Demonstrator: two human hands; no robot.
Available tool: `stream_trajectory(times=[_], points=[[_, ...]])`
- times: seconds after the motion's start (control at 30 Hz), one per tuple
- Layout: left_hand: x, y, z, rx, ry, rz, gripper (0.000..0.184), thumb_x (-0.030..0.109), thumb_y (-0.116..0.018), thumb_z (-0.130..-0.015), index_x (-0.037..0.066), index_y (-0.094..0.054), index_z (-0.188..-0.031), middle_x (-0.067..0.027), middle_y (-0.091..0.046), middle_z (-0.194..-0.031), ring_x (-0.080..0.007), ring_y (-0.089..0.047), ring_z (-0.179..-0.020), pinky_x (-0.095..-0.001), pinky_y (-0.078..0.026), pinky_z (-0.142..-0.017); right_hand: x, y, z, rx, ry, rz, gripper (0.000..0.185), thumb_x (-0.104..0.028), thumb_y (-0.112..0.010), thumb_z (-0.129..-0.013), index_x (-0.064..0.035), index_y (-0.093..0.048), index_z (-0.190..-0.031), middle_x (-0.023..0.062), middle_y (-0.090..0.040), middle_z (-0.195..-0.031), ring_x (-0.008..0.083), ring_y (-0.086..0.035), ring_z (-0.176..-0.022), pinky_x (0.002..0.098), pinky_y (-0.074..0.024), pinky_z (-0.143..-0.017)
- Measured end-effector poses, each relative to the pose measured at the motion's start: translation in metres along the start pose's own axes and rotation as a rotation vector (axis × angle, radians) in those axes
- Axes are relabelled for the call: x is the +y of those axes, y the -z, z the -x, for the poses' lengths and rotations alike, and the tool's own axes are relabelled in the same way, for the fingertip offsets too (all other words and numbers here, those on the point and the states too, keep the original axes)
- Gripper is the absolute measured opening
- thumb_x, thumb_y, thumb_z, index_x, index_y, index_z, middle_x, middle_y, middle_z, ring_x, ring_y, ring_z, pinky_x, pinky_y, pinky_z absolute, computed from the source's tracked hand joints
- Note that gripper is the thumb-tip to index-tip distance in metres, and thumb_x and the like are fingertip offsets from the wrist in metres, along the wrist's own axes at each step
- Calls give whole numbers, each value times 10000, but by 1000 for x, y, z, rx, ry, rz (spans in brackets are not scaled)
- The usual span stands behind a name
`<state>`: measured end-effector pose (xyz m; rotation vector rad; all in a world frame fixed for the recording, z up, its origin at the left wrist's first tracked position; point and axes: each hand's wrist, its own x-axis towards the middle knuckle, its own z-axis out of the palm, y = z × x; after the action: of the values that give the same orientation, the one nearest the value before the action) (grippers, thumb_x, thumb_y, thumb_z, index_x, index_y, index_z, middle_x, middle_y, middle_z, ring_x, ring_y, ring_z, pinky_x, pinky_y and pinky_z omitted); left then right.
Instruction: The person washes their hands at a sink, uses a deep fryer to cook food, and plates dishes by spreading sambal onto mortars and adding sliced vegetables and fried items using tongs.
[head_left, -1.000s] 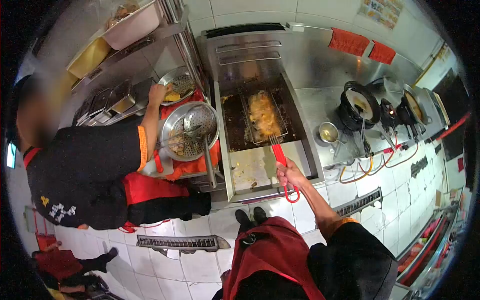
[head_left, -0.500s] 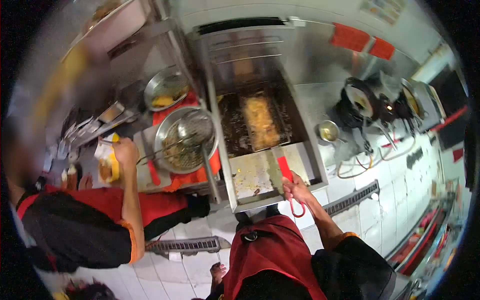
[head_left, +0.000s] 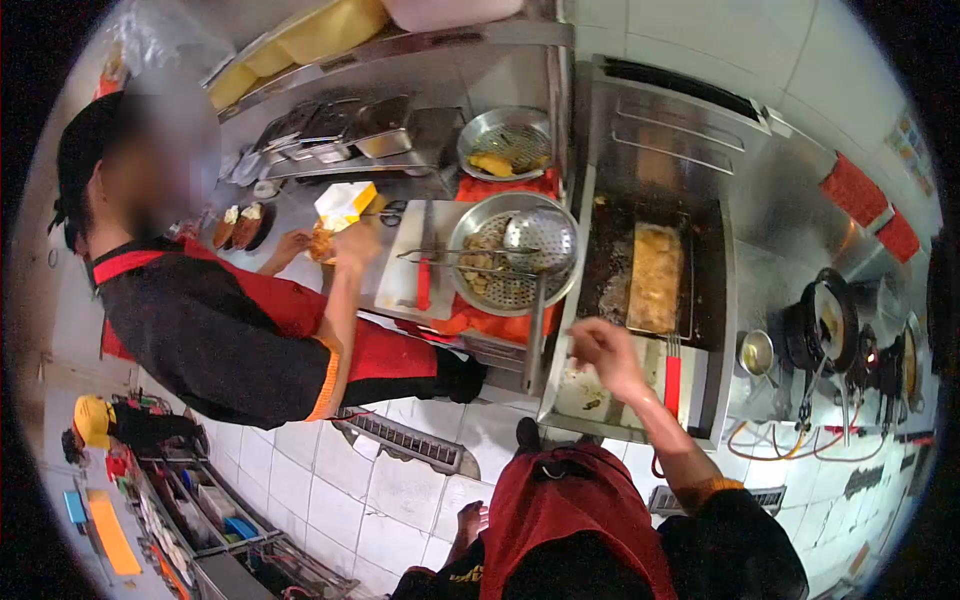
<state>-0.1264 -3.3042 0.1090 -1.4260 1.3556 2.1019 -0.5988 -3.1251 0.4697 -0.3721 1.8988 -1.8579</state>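
Rectangular wire basket (head_left: pixel 690 300) with golden-brown food (head_left: pixel 656 280) is sitting in the steel fryer's dark oil at one o'clock from the bare right hand (head_left: pixel 603 355). Its red handle (head_left: pixel 672 390) is lying at four o'clock, presumably keeping the grip clear of heat. The right hand is hovering off the handle, fingers showing a loose curl around nothing visible; the left hand's (head_left: pixel 470 520) fingers, at seven o'clock, are not showing clearly enough to tell. At eleven, a perforated steel skimmer (head_left: pixel 540 240) is lying across a round steel colander (head_left: pixel 510 300), likely for draining.

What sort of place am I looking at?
Most likely a restaurant kitchen: a deep fryer with browned food in it, a skimmer lying over a metal bowl, and a black pan at right.
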Motion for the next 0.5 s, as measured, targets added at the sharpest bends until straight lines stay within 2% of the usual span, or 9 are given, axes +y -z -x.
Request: stream_trajectory(times=[0.03, 0.07, 0.1, 0.13, 0.2, 0.23, 0.43, 0.47, 0.5], points=[[-7, 6, -16, -22, 157, 286, 298, 281, -555, -892, 68, -579, -1098, -99, -648, -936, -230, -637, -738, -371, -537, -620, 1, -27, -21, -81, 16, -136, 147, -124, -523, -952, -4, -608, -945, 26, -587, -710, 91, -558, -593, 240, -456, -534], [4, -5, -9, 77, 96, 197, 313, 287, -549, -896, 60, -577, -1110, -102, -649, -944, -231, -643, -750, -370, -542, -639, -14, -54, -37, -120, 103, 68, 164, -148, -538, -949, -1, -608, -935, 33, -591, -732, 79, -564, -607, 256, -459, -527], [17, -19, 9, 176, 38, 105, 329, 293, -543, -899, 52, -575, -1121, -104, -651, -952, -233, -649, -762, -369, -546, -658, 10, -73, -69, -128, 372, 402, 119, -105, -565, -909, -1, -610, -945, 72, -621, -734, 145, -599, -592, 298, -468, -519], [16, -18, 17, 168, -127, -26, 337, 289, -544, -901, 45, -575, -1133, -113, -652, -957, -236, -651, -764, -362, -546, -655, 29, -92, -101, 49, 733, 663, 111, -50, -555, -852, -5, -618, -931, 141, -644, -765, 283, -635, -607, 379, -494, -526], [14, -18, 32, 214, -463, -296, 354, 280, -548, -906, 30, -575, -1155, -130, -655, -966, -242, -655, -768, -347, -546, -647, 21, -119, -134, 111, 635, 895, 121, -20, -554, -795, 1, -619, -894, 186, -642, -807, 356, -636, -657, 432, -512, -565], [12, -16, 35, 259, -511, -334, 347, 274, -550, -907, 25, -578, -1146, -132, -656, -959, -241, -654, -766, -345, -544, -643, 18, -127, -147, 147, 584, 1012, 129, -5, -554, -766, 4, -620, -876, 208, -641, -828, 393, -637, -682, 458, -521, -585], [-18, 9, 25, 365, -508, -523, 304, 236, -563, -914, -9, -596, -1092, -143, -661, -922, -234, -651, -755, -328, -537, -617, 41, -138, -196, -186, 431, 1288, 158, -65, -585, -752, 7, -623, -888, 222, -635, -830, 370, -666, -776, 471, -554, -650], [-26, 15, 18, 365, -560, -641, 298, 229, -565, -915, -15, -599, -1083, -145, -662, -915, -233, -650, -753, -325, -536, -612, 63, -137, -208, -81, 502, 1200, 117, -64, -566, -734, 13, -638, -786, 243, -636, -845, 396, -655, -743, 483, -544, -635], [-31, 22, 10, 371, -628, -769, 292, 223, -567, -916, -20, -602, -1073, -147, -662, -909, -232, -650, -751, -322, -535, -608, 61, -135, -206, -85, 494, 1214, 112, -57, -564, -731, 15, -636, -779, 245, -633, -852, 396, -654, -740, 484, -544, -634]])
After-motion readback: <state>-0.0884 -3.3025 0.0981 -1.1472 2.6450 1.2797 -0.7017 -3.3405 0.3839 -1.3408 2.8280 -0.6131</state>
